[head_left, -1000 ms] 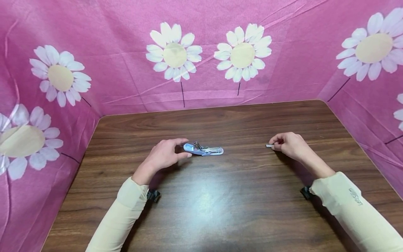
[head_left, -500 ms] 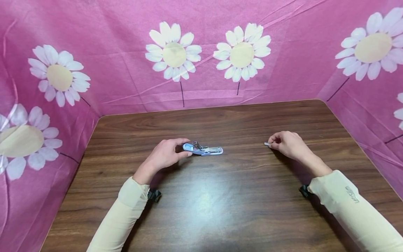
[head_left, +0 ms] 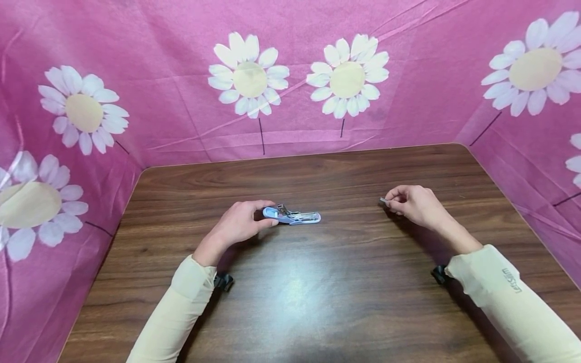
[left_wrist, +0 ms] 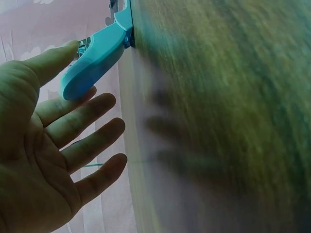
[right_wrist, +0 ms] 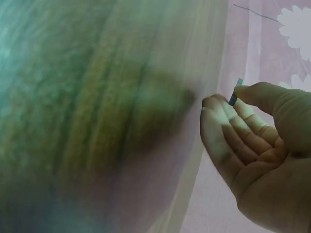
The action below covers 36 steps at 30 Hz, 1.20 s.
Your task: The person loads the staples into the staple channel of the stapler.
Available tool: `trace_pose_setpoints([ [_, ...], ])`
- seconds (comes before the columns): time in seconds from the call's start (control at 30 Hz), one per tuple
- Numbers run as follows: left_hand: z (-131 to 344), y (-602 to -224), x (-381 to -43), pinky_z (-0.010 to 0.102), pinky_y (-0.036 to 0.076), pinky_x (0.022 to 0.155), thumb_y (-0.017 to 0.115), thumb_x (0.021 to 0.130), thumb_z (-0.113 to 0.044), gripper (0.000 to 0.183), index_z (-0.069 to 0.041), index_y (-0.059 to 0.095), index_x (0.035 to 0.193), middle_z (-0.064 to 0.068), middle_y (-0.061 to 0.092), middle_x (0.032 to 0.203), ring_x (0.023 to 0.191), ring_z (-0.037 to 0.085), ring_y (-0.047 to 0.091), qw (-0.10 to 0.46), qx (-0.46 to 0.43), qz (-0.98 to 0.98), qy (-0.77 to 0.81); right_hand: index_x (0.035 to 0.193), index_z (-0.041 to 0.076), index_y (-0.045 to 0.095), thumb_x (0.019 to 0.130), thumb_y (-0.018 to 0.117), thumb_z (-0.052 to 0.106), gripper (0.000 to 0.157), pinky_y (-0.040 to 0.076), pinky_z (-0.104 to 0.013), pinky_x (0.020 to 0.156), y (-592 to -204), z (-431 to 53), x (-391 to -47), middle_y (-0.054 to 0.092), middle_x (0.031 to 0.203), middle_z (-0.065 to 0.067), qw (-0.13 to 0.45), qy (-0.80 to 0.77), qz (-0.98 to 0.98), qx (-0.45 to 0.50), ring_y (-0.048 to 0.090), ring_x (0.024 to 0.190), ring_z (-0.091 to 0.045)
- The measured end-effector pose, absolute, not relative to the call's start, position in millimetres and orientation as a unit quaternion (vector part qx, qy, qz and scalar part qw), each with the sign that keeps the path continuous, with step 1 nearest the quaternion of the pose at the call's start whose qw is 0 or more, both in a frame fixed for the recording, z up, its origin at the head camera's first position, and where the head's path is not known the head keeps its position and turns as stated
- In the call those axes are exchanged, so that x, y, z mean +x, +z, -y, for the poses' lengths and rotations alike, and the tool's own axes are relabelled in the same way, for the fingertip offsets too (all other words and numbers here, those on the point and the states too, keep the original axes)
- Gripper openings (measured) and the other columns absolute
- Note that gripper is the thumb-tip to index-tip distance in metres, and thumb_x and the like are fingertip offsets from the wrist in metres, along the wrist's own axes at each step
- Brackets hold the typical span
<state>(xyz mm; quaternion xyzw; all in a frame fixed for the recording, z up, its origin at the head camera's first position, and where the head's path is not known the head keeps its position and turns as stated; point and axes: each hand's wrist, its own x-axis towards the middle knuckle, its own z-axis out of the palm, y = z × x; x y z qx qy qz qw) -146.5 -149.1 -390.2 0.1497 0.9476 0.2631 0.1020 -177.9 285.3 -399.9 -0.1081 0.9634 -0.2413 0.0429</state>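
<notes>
A light blue stapler (head_left: pixel 305 218) lies opened out near the middle of the table, its metal magazine showing on the right and its top cover folded back to the left. My left hand (head_left: pixel 238 221) pinches the cover's end between thumb and index finger. In the left wrist view the stapler (left_wrist: pixel 97 60) slants up from the fingertips, and the other fingers are spread loose below it. Over to the right, my right hand (head_left: pixel 417 205) pinches a short grey strip of staples (head_left: pixel 383 200) above the table. The right wrist view shows the strip (right_wrist: pixel 239 82) poking out past the thumb tip.
The brown wood-grain table (head_left: pixel 290 302) has its far edge against a pink cloth (head_left: pixel 181 60) printed with white daisies. The cloth also closes in the left and right sides. Each wrist carries a small black camera mount (head_left: pixel 224 281).
My right hand has risen slightly, and the staple strip in it has moved up and tilted. My left hand and the stapler stay nearly still.
</notes>
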Motion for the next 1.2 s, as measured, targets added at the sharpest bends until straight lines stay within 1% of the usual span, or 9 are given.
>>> trace_pose_setpoints([
  [0.17,148,-391,-147,0.031,0.04,0.063,0.073,0.091,-0.047,0.046,-0.028,0.067,0.133,-0.004,0.059,0.07,0.061,0.014,0.044,0.101,0.154,-0.947,0.262,0.1,0.017,0.075,0.095,0.069,0.024,0.01,0.046,-0.032,0.077,-399,-284,-178,0.078,0.086,0.002,0.035,-0.263,-0.958,-0.108,0.064,0.067,-0.002],
  [0.37,148,-393,-147,0.031,0.04,0.062,0.072,0.093,-0.043,0.042,-0.026,0.068,0.132,-0.005,0.054,0.068,0.06,0.012,0.042,0.088,0.165,-0.948,0.258,0.114,0.018,0.076,0.098,0.068,0.029,0.021,0.047,-0.019,0.067,-400,-278,-181,0.08,0.091,-0.001,0.033,-0.308,-0.945,-0.105,0.068,0.075,0.001],
  [0.47,149,-393,-147,0.031,0.042,0.066,0.071,0.094,-0.04,0.04,-0.025,0.069,0.131,-0.005,0.062,0.076,0.063,0.013,0.045,0.08,0.172,-0.949,0.253,0.12,0.018,0.075,0.099,0.066,0.032,0.027,0.048,-0.019,0.064,-399,-273,-183,0.08,0.09,-0.002,0.044,-0.319,-0.941,-0.108,0.068,0.075,0.0],
  [0.57,149,-393,-147,0.033,0.045,0.073,0.07,0.095,-0.038,0.037,-0.025,0.07,0.13,-0.005,0.071,0.092,0.071,0.015,0.051,0.076,0.174,-0.949,0.252,0.12,0.02,0.076,0.1,0.065,0.032,0.026,0.048,-0.022,0.062,-396,-267,-184,0.079,0.09,-0.002,0.047,-0.317,-0.941,-0.114,0.064,0.069,-0.003],
  [0.63,149,-394,-147,0.034,0.047,0.078,0.069,0.096,-0.038,0.036,-0.025,0.07,0.13,-0.005,0.073,0.1,0.077,0.017,0.053,0.077,0.173,-0.949,0.253,0.12,0.02,0.076,0.1,0.065,0.03,0.025,0.048,-0.024,0.062,-395,-263,-185,0.079,0.09,-0.004,0.047,-0.318,-0.94,-0.116,0.063,0.065,-0.005],
  [0.73,149,-394,-147,0.035,0.048,0.081,0.069,0.096,-0.039,0.036,-0.025,0.07,0.13,-0.005,0.073,0.105,0.081,0.018,0.055,0.079,0.172,-0.949,0.253,0.118,0.019,0.076,0.1,0.065,0.028,0.023,0.048,-0.024,0.062,-394,-256,-185,0.078,0.089,-0.005,0.045,-0.321,-0.938,-0.119,0.063,0.063,-0.008],
  [0.87,148,-394,-147,0.032,0.046,0.074,0.069,0.096,-0.039,0.036,-0.025,0.07,0.129,-0.005,0.071,0.093,0.072,0.015,0.051,0.083,0.173,-0.948,0.255,0.115,0.02,0.077,0.1,0.065,0.028,0.021,0.047,-0.024,0.06,-394,-249,-185,0.077,0.085,-0.005,0.04,-0.327,-0.936,-0.126,0.062,0.062,-0.008],
  [1.03,149,-394,-148,0.03,0.04,0.064,0.068,0.096,-0.039,0.036,-0.025,0.069,0.129,-0.006,0.059,0.073,0.06,0.012,0.041,0.088,0.17,-0.947,0.259,0.114,0.02,0.077,0.099,0.066,0.027,0.02,0.047,-0.024,0.059,-395,-241,-184,0.075,0.085,-0.007,0.04,-0.346,-0.927,-0.139,0.06,0.06,-0.009],
  [1.2,149,-394,-148,0.03,0.04,0.064,0.068,0.096,-0.04,0.036,-0.025,0.069,0.129,-0.006,0.059,0.073,0.061,0.013,0.042,0.086,0.169,-0.948,0.257,0.116,0.019,0.077,0.098,0.068,0.027,0.021,0.047,-0.022,0.063,-399,-234,-184,0.077,0.088,-0.006,0.027,-0.355,-0.919,-0.168,0.066,0.07,-0.012],
])
